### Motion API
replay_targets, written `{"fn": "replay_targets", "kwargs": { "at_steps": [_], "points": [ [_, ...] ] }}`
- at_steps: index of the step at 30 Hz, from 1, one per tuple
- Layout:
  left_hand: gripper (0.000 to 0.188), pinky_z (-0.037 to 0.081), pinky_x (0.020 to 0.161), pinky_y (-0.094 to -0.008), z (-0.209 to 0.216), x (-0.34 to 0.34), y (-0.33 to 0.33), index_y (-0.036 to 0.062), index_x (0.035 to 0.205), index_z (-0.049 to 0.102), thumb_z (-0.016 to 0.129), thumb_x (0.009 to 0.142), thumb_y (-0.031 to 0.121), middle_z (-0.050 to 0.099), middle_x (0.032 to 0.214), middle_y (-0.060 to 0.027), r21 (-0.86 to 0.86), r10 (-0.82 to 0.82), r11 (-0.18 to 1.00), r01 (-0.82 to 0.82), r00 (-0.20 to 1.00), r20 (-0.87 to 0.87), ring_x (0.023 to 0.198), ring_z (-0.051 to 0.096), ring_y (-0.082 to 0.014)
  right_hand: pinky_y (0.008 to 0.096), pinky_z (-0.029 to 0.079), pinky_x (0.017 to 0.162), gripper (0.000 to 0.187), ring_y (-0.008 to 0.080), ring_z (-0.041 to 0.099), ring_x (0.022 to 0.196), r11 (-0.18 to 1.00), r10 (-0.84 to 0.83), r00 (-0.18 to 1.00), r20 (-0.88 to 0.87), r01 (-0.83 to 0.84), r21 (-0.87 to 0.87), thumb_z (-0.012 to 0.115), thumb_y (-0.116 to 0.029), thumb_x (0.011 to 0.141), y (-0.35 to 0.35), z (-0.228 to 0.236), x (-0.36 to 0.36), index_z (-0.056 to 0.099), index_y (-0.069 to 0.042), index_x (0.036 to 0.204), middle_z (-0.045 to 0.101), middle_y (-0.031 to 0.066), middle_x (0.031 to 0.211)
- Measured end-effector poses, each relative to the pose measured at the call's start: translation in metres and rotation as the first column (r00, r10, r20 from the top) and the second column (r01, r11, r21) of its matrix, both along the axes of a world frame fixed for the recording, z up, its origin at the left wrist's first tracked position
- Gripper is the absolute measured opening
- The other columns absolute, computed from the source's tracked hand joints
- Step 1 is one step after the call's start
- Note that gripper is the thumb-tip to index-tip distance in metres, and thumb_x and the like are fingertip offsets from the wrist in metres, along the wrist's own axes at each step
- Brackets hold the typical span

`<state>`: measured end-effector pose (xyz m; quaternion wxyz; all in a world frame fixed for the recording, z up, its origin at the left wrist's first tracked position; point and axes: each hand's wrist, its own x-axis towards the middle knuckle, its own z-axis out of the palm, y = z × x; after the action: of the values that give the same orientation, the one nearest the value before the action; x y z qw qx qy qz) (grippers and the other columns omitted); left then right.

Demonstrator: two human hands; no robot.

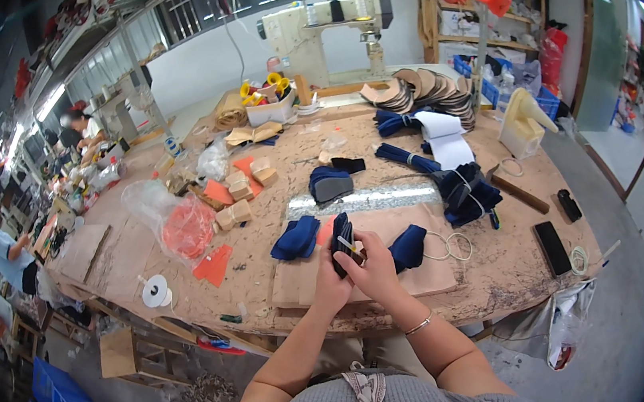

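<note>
One dark-blue fabric stack point(342, 229), long axis pointing forward; left hand point(333, 281) clamped round near end, right hand point(375, 267) fingers clamped on right side.

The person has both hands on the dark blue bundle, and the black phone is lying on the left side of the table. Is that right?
Not quite: the black phone lies on the right side of the table, as the head view shows. The left hand and right hand are indeed both on the dark blue bundle.

No lettering, numbers, labels or signs can be read on anything in view.
</note>
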<state>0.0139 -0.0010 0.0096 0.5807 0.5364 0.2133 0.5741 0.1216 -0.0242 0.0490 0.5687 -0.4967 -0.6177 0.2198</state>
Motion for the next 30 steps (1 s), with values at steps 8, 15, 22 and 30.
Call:
{"fn": "replay_targets", "kwargs": {
  "at_steps": [8, 15, 22, 30],
  "points": [
    [0.072, 0.042, 0.099, -0.0313, 0.003, -0.04, -0.015, 0.009, 0.146, 0.022, 0.057, 0.084, -0.002, 0.041, 0.136, -0.0096, -0.062, -0.031, 0.998, 0.024, 0.994, -0.104, 0.121, 0.047, -0.0175, 0.0231, 0.043, 0.062, 0.025, 0.0056, 0.049, 0.068, 0.949, 0.196, 0.926, -0.323, -0.262, -0.175, 0.051, -0.019, 0.094, 0.003, -0.027, -0.003, 0.06, 0.002, 0.105, 0.06, 0.001, 0.075],
    [0.084, 0.044, 0.095, -0.0305, 0.009, -0.042, -0.022, 0.0058, 0.143, 0.026, 0.073, 0.073, 0.005, 0.044, 0.131, -0.0123, -0.029, 0.093, 0.994, -0.102, 0.973, -0.213, 0.117, 0.05, -0.0181, 0.024, 0.041, 0.06, 0.023, 0.0049, 0.046, 0.066, 0.923, 0.172, 0.893, -0.416, -0.294, -0.25, 0.051, -0.019, 0.094, -0.001, -0.025, -0.002, 0.06, 0.001, 0.1, 0.059, 0.0003, 0.073],
    [0.078, 0.046, 0.095, -0.0306, -0.005, -0.044, -0.023, 0.0026, 0.141, 0.028, 0.067, 0.074, -0.003, 0.048, 0.126, -0.0107, 0.002, 0.174, 0.984, -0.178, 0.955, -0.241, 0.113, 0.052, -0.0173, 0.026, 0.039, 0.057, 0.026, 0.0052, 0.042, 0.064, 0.927, 0.132, 0.964, -0.231, -0.202, -0.316, 0.057, -0.024, 0.093, -0.005, -0.02, -0.004, 0.063, 0.001, 0.096, 0.055, -0.0013, 0.067],
    [0.059, 0.056, 0.081, -0.0369, -0.019, -0.056, -0.021, 0.0045, 0.138, 0.035, 0.052, 0.082, -0.002, 0.052, 0.124, -0.0137, -0.407, -0.075, 0.9, 0.157, 0.975, 0.21, 0.108, 0.058, -0.0225, 0.0242, 0.044, 0.063, 0.024, 0.0063, 0.049, 0.067, 0.955, 0.134, 0.987, -0.092, -0.153, -0.254, 0.062, -0.016, 0.088, -0.013, -0.014, 0.0, 0.062, 0.002, 0.105, 0.058, 0.0024, 0.072]
  ]
}}
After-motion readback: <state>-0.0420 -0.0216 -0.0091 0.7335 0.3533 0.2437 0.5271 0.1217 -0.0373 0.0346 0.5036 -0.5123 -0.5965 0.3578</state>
